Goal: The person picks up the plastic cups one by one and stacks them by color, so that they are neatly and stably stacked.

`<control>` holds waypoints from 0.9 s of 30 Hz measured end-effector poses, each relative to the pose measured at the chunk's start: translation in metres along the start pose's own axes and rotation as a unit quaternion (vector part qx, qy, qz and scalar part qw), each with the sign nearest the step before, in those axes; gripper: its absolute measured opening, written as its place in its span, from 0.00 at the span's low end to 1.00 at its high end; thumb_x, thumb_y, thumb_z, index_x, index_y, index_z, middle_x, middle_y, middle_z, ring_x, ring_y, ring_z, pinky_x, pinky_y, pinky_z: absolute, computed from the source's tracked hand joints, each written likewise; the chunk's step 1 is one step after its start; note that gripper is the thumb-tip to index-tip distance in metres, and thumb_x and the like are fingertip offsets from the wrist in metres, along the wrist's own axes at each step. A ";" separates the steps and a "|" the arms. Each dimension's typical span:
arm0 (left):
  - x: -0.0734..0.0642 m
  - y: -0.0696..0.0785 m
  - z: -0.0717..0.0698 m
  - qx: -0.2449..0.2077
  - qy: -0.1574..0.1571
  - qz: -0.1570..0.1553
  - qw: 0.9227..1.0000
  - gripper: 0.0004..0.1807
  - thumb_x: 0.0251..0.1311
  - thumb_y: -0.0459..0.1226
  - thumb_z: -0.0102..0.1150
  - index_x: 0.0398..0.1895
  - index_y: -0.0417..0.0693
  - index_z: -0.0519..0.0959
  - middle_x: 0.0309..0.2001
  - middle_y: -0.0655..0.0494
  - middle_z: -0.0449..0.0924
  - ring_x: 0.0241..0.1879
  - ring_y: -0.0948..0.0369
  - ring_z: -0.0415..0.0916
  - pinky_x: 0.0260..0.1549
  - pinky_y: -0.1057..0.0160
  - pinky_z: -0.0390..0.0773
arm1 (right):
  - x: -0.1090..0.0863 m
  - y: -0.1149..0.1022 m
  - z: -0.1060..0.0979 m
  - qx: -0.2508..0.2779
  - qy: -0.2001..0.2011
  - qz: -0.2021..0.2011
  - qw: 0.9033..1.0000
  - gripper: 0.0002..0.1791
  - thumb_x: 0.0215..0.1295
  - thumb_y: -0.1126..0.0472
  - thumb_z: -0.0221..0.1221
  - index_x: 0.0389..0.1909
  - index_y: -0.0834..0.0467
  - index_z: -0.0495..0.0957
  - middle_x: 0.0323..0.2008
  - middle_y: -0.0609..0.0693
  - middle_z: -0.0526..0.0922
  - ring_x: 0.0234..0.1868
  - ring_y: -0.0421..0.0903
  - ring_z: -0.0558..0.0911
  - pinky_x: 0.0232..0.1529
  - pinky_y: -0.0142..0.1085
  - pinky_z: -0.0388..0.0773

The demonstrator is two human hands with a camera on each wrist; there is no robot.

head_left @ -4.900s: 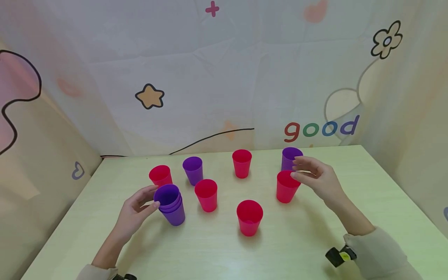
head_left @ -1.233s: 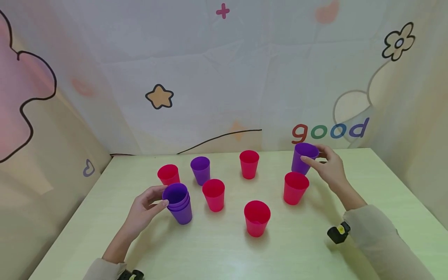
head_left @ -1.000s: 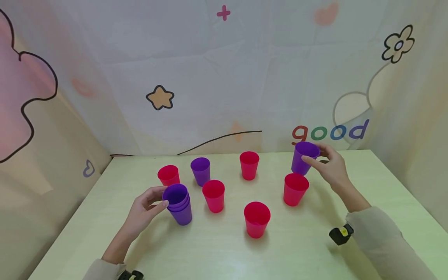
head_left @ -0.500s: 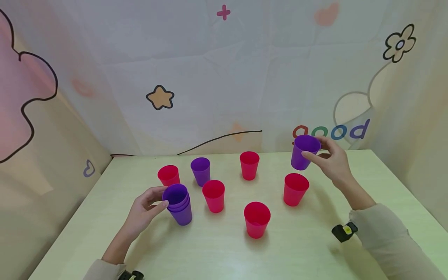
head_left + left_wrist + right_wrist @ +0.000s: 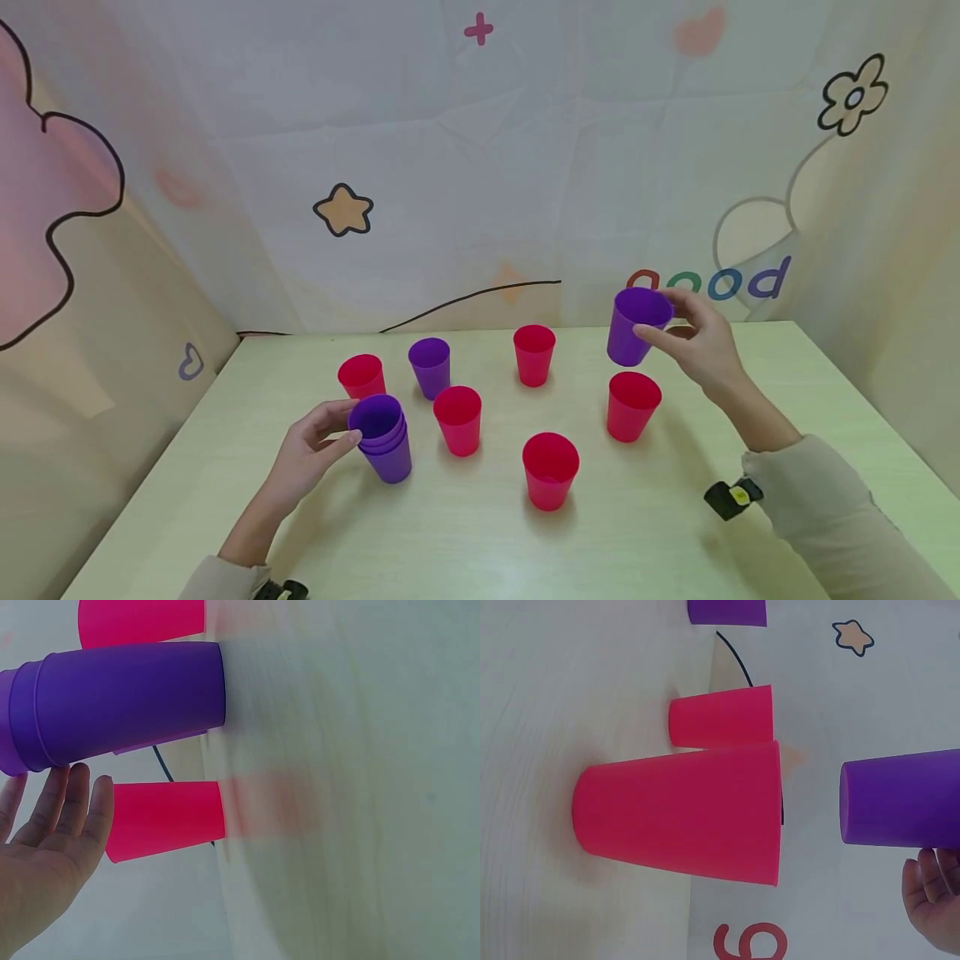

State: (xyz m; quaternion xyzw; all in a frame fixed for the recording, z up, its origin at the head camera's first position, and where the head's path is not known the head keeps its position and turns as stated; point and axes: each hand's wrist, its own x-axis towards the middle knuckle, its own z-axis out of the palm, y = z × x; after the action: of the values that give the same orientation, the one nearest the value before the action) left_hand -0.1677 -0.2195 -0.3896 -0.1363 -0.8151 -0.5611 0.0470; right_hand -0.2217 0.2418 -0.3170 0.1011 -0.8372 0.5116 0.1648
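My right hand (image 5: 699,346) grips a single purple cup (image 5: 632,333) by its upper side, raised off the table behind the right red cup (image 5: 632,410). In the right wrist view, that purple cup (image 5: 900,799) hangs apart from the red cup (image 5: 682,814). My left hand (image 5: 307,450) holds a stack of nested purple cups (image 5: 388,458) near the top, thumb on the near side and fingers behind. The stack stands on the table; in the left wrist view the fingers (image 5: 56,806) touch its side near the rims. Part of a red cup (image 5: 362,373) is hidden behind the stack.
Another purple cup (image 5: 431,367) stands at the back left, with red cups near it: one in the middle (image 5: 459,425), one at the back (image 5: 534,357), one in front (image 5: 550,475). A printed cloth (image 5: 450,167) hangs behind the pale table (image 5: 465,550).
My right hand took hold of the back-right purple cup, lifted it off the table and moved it slightly left. The left hand stays at the stack. The whole view shifted a little since the first frame.
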 end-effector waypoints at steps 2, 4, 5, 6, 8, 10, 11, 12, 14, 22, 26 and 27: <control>0.000 -0.001 0.000 0.000 0.000 0.002 1.000 0.21 0.59 0.34 0.56 0.56 0.39 0.69 0.50 0.43 0.73 0.46 0.65 0.71 0.41 0.67 0.74 | 0.000 0.000 0.002 0.002 -0.003 0.003 1.000 0.31 0.59 0.57 0.60 0.60 0.63 0.62 0.48 0.54 0.69 0.45 0.43 0.70 0.36 0.22 0.72; 0.000 -0.001 0.000 0.000 0.001 0.004 1.000 0.21 0.59 0.34 0.56 0.56 0.39 0.69 0.50 0.43 0.73 0.46 0.65 0.71 0.41 0.67 0.74 | 0.000 0.000 0.004 0.005 -0.007 0.004 1.000 0.31 0.59 0.58 0.60 0.60 0.63 0.62 0.48 0.54 0.69 0.44 0.42 0.69 0.36 0.21 0.71; 0.000 -0.001 0.000 0.001 0.001 0.004 1.000 0.21 0.59 0.34 0.56 0.56 0.39 0.69 0.50 0.43 0.73 0.46 0.65 0.71 0.41 0.67 0.74 | 0.000 0.000 0.005 0.008 -0.008 0.004 1.000 0.30 0.59 0.58 0.60 0.60 0.62 0.62 0.48 0.54 0.69 0.44 0.42 0.69 0.36 0.22 0.71; 0.000 -0.001 0.000 0.001 0.001 0.005 1.000 0.21 0.59 0.34 0.56 0.56 0.39 0.69 0.50 0.43 0.73 0.46 0.65 0.71 0.41 0.67 0.74 | 0.000 -0.001 0.006 0.009 -0.010 0.004 1.000 0.30 0.59 0.58 0.60 0.60 0.62 0.62 0.48 0.54 0.69 0.44 0.41 0.70 0.36 0.22 0.72; 0.000 -0.001 0.000 0.002 0.002 0.006 1.000 0.21 0.59 0.34 0.56 0.56 0.38 0.69 0.50 0.43 0.73 0.46 0.65 0.71 0.41 0.67 0.74 | 0.000 -0.002 0.008 0.013 -0.014 0.002 1.000 0.30 0.58 0.59 0.60 0.60 0.62 0.62 0.47 0.54 0.70 0.44 0.41 0.70 0.36 0.22 0.72; 0.000 -0.002 0.000 0.003 0.003 0.006 1.000 0.21 0.59 0.34 0.56 0.55 0.38 0.69 0.50 0.42 0.73 0.46 0.64 0.72 0.41 0.67 0.75 | -0.001 -0.004 0.010 0.017 -0.019 -0.002 1.000 0.30 0.58 0.59 0.60 0.60 0.62 0.63 0.48 0.54 0.70 0.44 0.42 0.70 0.36 0.23 0.72; 0.000 -0.003 0.000 0.003 0.003 0.007 1.000 0.21 0.59 0.34 0.57 0.55 0.38 0.69 0.50 0.42 0.73 0.46 0.65 0.72 0.41 0.67 0.75 | -0.001 -0.005 0.011 0.019 -0.022 -0.003 1.000 0.30 0.58 0.59 0.60 0.61 0.62 0.62 0.48 0.55 0.70 0.44 0.42 0.70 0.36 0.23 0.72; 0.000 -0.003 0.000 0.004 0.003 0.008 1.000 0.21 0.59 0.35 0.57 0.55 0.39 0.69 0.50 0.43 0.74 0.46 0.65 0.72 0.41 0.67 0.75 | -0.002 -0.007 0.012 0.019 -0.024 -0.004 1.000 0.31 0.58 0.59 0.60 0.61 0.62 0.62 0.48 0.55 0.70 0.44 0.43 0.70 0.36 0.23 0.73; 0.000 -0.003 0.000 0.005 0.002 0.009 1.000 0.21 0.59 0.35 0.57 0.55 0.39 0.69 0.49 0.42 0.74 0.45 0.65 0.72 0.41 0.67 0.75 | -0.004 -0.009 0.014 0.021 -0.030 -0.004 0.999 0.31 0.58 0.59 0.61 0.61 0.61 0.62 0.49 0.56 0.71 0.44 0.44 0.71 0.37 0.24 0.73; 0.000 -0.001 0.000 0.007 0.003 0.006 1.000 0.21 0.59 0.34 0.56 0.55 0.38 0.69 0.50 0.42 0.74 0.46 0.64 0.72 0.41 0.68 0.74 | -0.008 -0.014 0.021 0.022 -0.039 -0.013 0.999 0.31 0.57 0.58 0.61 0.61 0.61 0.63 0.49 0.57 0.71 0.46 0.48 0.71 0.38 0.25 0.73; 0.000 -0.002 0.000 0.008 0.004 0.007 1.000 0.21 0.59 0.35 0.56 0.55 0.39 0.69 0.50 0.42 0.73 0.46 0.65 0.72 0.42 0.68 0.74 | -0.008 -0.017 0.025 0.032 -0.047 -0.018 0.998 0.30 0.57 0.60 0.62 0.60 0.61 0.64 0.49 0.57 0.72 0.45 0.47 0.71 0.39 0.26 0.74; 0.000 -0.002 0.000 0.009 0.004 0.007 1.000 0.21 0.59 0.35 0.56 0.55 0.39 0.69 0.50 0.42 0.73 0.46 0.66 0.72 0.42 0.68 0.74 | -0.009 -0.017 0.026 0.035 -0.050 -0.021 0.998 0.30 0.57 0.60 0.61 0.60 0.61 0.64 0.49 0.57 0.72 0.46 0.47 0.71 0.39 0.26 0.74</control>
State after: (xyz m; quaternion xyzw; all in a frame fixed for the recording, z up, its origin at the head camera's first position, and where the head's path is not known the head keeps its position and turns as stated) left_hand -0.1685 -0.2203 -0.3918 -0.1398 -0.8187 -0.5542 0.0555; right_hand -0.2126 0.2108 -0.3172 0.1497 -0.8235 0.5317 0.1293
